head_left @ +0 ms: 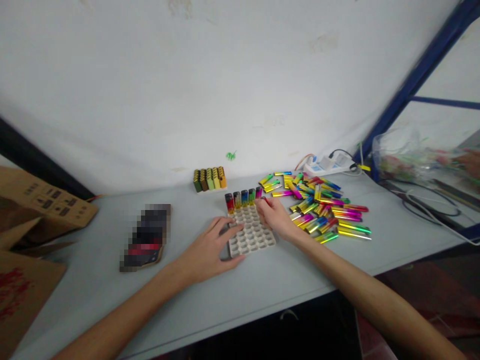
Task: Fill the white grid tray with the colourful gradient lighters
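A white tray [252, 239] with rows of slots lies on the table. Several metallic-coloured lighters [244, 198] stand upright along its far row. My left hand [210, 247] rests at the tray's left side, fingers spread, with fingertips over its slots and the thumb by the near edge. Over the far right part of the tray, my right hand [275, 216] is closed in a pinch on a lighter, mostly hidden by the fingers; only a dark end shows. Right of that hand is a loose pile of shiny multicoloured lighters [315, 200] lying on their sides.
A block of upright green, brown and yellow lighters [210, 179] stands by the wall. A phone [146, 237] with a blurred screen lies to the left. Cardboard boxes [48, 200] are at the left edge. A power strip [330, 164] with cables sits behind the pile.
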The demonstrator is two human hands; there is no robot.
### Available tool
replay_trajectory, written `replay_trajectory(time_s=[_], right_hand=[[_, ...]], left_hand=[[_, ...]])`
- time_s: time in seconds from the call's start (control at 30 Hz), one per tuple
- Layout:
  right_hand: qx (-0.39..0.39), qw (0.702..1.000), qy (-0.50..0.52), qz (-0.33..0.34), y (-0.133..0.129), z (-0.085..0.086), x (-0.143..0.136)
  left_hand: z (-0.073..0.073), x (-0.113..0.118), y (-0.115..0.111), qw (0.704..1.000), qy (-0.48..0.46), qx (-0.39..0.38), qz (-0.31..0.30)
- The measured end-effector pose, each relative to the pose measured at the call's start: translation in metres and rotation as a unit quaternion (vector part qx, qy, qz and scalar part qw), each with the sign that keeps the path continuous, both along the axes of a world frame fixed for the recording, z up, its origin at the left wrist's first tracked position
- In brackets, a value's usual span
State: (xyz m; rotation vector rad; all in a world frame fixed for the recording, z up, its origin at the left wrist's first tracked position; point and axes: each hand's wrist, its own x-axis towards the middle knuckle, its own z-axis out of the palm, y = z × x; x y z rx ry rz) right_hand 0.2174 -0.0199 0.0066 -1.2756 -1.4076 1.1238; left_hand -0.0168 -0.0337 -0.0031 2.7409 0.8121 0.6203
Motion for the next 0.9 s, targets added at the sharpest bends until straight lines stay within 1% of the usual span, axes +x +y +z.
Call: replay_trajectory(time_s=[0.13, 0.27, 0.47, 0.57, 0.67, 0.73, 0.77, 0.83, 0.9], right_hand=[[0.004, 0.997, -0.061, -0.036, -0.002, -0.003, 0.0], [0.011, 0.994, -0.106, -0.033, -0.004, -0.002, -0.002], [0.01, 0.992, -0.124, -0.024, -0.003, -0.005, -0.001], [0.048, 0.992, -0.114, -0.005, -0.005, -0.002, 0.001], [0.102, 0.987, -0.115, 0.038, -0.008, 0.007, 0.005], [0.155, 0.973, -0.155, 0.071, -0.008, 0.016, 0.008], [0.192, 0.96, -0.186, 0.081, -0.008, 0.021, 0.009], [0.268, 0.926, -0.252, 0.084, -0.004, 0.028, 0.008], [0.304, 0.902, -0.296, 0.081, 0.002, 0.032, 0.004]], left_hand=[[0.001, 0.0, 0.0, 1.0, 0.003, 0.001, 0.001], [0.002, 0.001, -0.001, 1.0, 0.007, 0.002, 0.001], [0.002, 0.0, -0.001, 1.0, 0.006, 0.001, 0.002], [0.001, -0.001, -0.001, 1.0, 0.013, 0.005, 0.003], [0.0, -0.001, -0.002, 1.0, 0.022, 0.018, 0.0], [-0.001, -0.002, -0.003, 0.999, 0.026, 0.031, 0.0], [-0.001, -0.002, -0.003, 0.999, 0.028, 0.037, 0.001], [-0.002, -0.002, -0.005, 0.998, 0.034, 0.045, 0.004], [-0.002, -0.002, -0.006, 0.998, 0.038, 0.049, 0.008]])
